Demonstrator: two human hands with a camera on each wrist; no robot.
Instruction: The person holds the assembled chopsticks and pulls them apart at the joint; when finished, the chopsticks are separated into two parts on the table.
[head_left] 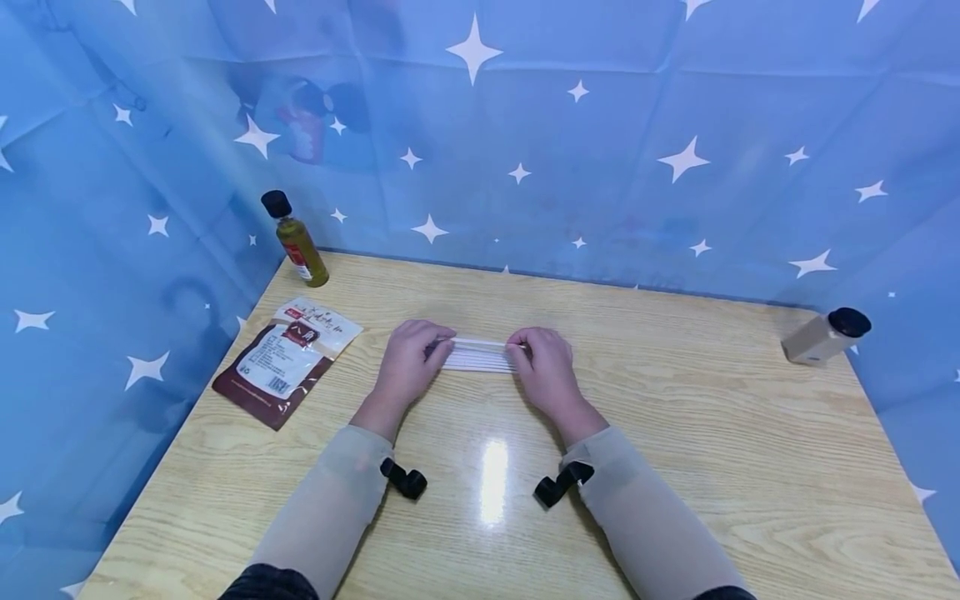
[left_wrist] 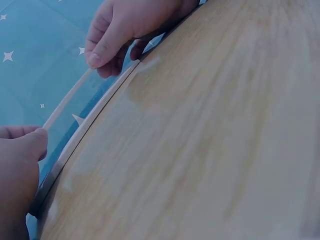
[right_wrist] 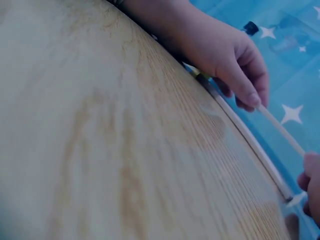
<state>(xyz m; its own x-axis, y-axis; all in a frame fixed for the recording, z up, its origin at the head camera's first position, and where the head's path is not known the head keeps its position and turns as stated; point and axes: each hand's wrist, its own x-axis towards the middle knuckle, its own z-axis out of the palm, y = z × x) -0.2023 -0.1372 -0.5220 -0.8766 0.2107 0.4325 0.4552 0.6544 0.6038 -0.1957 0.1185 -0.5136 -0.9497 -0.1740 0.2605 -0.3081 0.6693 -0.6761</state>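
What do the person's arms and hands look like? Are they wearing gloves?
No gloves: the left hand and right hand are bare. A pale beige left sleeve and matching right sleeve cover the forearms. Near the wrists, each has a little black attachment, a left attachment and a right attachment. Dark fabric shows at the bottom edge.

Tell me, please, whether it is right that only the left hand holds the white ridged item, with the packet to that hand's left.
No: the head view shows the right hand gripping the white ridged item too; the packet does lie left of the left hand.
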